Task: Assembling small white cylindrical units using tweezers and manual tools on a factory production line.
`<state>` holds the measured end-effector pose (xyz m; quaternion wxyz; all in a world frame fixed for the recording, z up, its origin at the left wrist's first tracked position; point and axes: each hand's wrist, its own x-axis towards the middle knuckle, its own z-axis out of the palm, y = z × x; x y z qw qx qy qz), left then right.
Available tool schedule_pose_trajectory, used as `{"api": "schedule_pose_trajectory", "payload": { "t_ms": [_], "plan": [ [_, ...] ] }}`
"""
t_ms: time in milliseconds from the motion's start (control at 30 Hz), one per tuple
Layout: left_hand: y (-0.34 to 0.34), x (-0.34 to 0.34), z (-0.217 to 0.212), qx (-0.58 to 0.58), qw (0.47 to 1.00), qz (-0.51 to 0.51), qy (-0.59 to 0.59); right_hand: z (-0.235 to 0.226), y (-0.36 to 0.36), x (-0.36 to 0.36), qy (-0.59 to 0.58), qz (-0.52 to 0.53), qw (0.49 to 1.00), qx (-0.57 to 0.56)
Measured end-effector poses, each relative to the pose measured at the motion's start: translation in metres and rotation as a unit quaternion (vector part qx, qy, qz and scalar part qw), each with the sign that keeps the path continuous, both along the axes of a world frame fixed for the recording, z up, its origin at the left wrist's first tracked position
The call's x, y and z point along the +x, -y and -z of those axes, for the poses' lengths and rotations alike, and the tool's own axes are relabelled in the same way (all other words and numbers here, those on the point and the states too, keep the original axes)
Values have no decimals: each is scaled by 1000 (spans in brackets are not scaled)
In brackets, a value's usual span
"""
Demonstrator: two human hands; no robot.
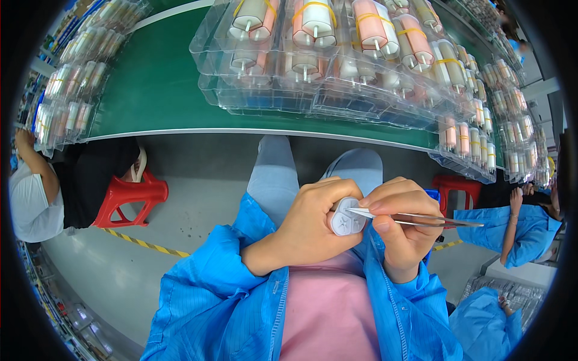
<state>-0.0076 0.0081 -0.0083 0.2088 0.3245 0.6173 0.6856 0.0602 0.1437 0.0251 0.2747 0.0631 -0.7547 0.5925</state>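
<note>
just off the near edge of the flat green tabletop (150, 78): left hand (313, 207) wraps its grip round a pale grey, three-lobed plastic piece (344, 224); right hand (404, 225) pinches slim silver metal tweezers (448, 222), tips at its face. piece looks mid-work; steps left, cannot tell.

Head-worn fisheye, close above, facing down at fingers (397, 195).

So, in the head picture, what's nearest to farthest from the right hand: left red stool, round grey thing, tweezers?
1. Tweezers: in the right hand.
2. Round grey thing: just left, in the left hand.
3. Red stool: far left, on the floor.
</note>
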Motion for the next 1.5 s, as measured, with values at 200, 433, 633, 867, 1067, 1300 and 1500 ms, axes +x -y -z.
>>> {"api": "schedule_pose_trajectory", "payload": {
  "t_ms": [200,433,633,867,1067,1300,1500],
  "plan": [
    [1,0,-2,-3,1000,3,0,1,0,0,-6,11,1000,-8],
    [1,-2,-2,3,1000,2,-26,1,0,0,-5,4,1000,-12],
    [1,-2,-2,-4,1000,2,-29,1,-3,-2,-9,-1,1000,11],
    [0,-3,1,-17,996,-27,-79,-10,-3,-6,8,-10,995,104],
    [-2,-3,2,-21,991,-41,-124,-12,-2,-6,18,-9,995,96],
    [-3,-3,3,-43,976,-72,-200,-22,1,-3,55,6,994,96],
    [-3,-4,6,11,987,-61,-148,-24,4,-2,60,-7,984,170]
  ]
}}
